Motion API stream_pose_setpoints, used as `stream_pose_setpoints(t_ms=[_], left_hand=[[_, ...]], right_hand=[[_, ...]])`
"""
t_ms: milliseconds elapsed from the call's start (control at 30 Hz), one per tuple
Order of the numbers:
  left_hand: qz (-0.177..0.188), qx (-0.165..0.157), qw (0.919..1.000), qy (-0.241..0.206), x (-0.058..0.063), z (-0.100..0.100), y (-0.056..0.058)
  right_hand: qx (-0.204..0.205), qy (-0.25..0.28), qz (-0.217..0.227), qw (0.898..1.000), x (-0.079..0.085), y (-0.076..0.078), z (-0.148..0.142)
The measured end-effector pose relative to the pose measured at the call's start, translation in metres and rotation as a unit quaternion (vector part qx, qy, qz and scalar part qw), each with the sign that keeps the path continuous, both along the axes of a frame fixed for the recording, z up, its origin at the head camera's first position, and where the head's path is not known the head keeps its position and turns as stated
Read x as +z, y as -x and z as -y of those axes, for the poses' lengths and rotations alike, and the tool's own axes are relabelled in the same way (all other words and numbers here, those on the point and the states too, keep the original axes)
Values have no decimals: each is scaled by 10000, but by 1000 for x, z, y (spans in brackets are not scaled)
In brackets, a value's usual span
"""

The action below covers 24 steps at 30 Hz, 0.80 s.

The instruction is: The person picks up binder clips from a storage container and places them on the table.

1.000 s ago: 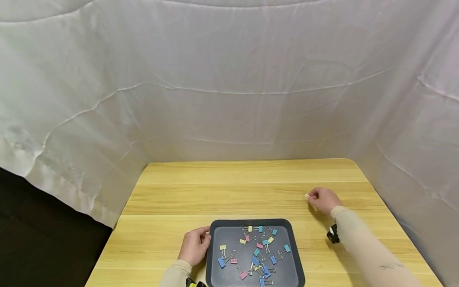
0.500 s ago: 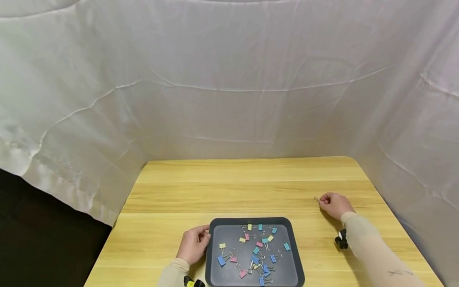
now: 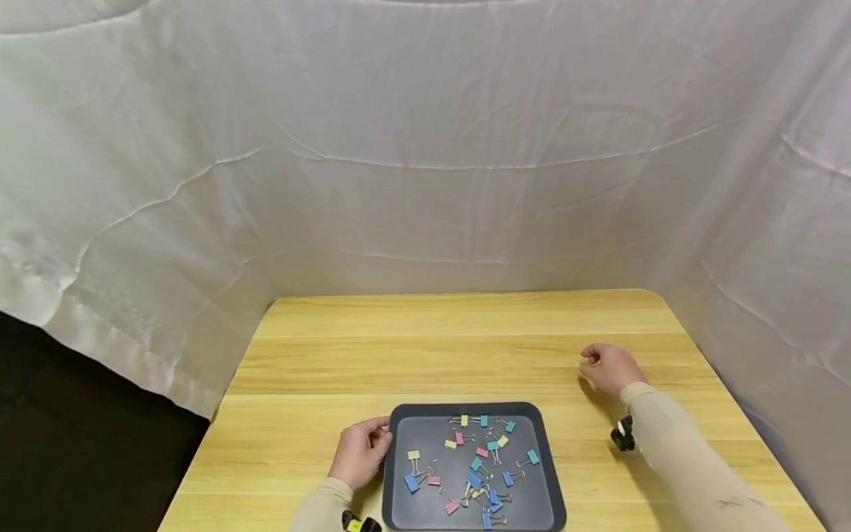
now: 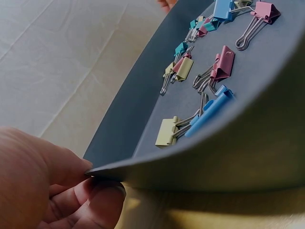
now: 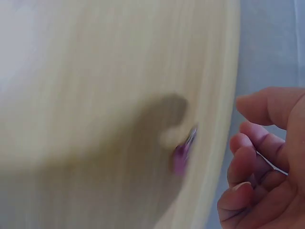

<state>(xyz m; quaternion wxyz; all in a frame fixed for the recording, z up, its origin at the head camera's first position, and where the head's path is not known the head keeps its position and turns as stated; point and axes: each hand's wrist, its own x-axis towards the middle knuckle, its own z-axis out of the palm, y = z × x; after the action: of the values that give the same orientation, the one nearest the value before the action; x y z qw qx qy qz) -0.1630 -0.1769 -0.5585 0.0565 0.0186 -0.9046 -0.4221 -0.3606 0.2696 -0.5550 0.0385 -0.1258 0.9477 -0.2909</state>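
Observation:
My left hand (image 3: pixel 359 452) pinches the rim of a dark grey tray (image 3: pixel 459 408) at its left side, thumb and fingers meeting over the edge in the left wrist view. Small binder clips in pink, yellow, blue and teal lie scattered in the tray, among them a blue binder clip (image 4: pixel 209 112) near that rim. Over the right part of the table, my right hand (image 3: pixel 610 369) is apart from everything, thumb and fingers parted with nothing between them. A pink binder clip (image 5: pixel 180 160), blurred, lies on the wood beside it in the right wrist view; the head view does not show it.
The wooden table (image 3: pixel 412 355) has rounded far corners. Pale fabric curtains (image 3: pixel 425 214) hang behind it and along both sides. A dark floor area (image 3: pixel 73 421) shows at the left.
The right hand held a small clip, shifting right and slightly nearer, then let it go and moved slightly left and away. The left hand has stayed at the tray.

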Motion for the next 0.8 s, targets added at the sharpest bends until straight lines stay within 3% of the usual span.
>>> stream_pose_setpoints(t_ms=[433, 800], left_hand=[[-34, 42, 10000, -66, -2, 0, 4], [-24, 67, 10000, 15, -3, 3, 4]], right_hand=[[516, 182, -183, 9983, 20, 3, 79], [1241, 225, -638, 9900, 25, -18, 155]])
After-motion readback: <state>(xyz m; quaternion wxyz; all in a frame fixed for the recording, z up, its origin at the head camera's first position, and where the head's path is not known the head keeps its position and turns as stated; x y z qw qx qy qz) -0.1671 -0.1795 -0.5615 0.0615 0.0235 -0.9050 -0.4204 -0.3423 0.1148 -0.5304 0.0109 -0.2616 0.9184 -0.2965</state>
